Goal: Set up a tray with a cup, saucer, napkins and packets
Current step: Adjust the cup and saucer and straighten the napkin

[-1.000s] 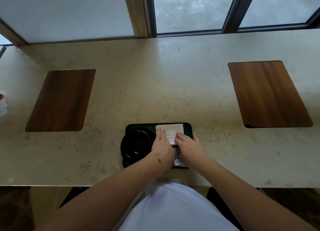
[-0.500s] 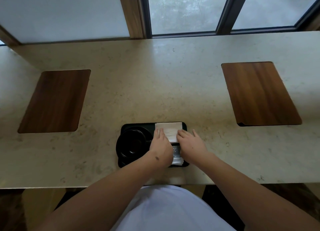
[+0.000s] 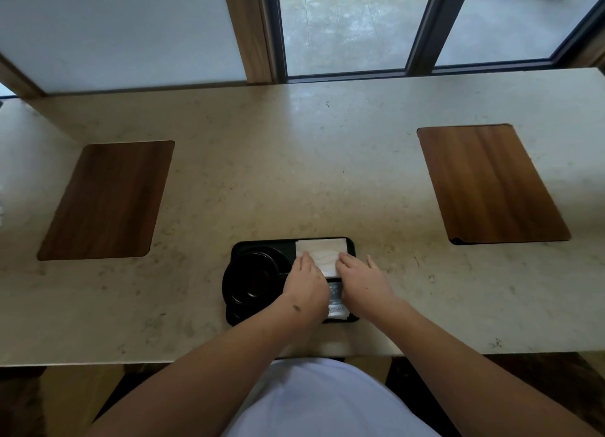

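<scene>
A black tray [image 3: 262,245] sits near the stone counter's [image 3: 294,161] front edge, carrying a black cup [image 3: 253,277] on its saucer [image 3: 235,309] beside pale folded napkins [image 3: 322,256]. The left hand [image 3: 306,287] and right hand [image 3: 363,284] lie flat, fingers pressed onto the napkins, hiding most of the packets [image 3: 335,297], whose print is unreadable.
</scene>
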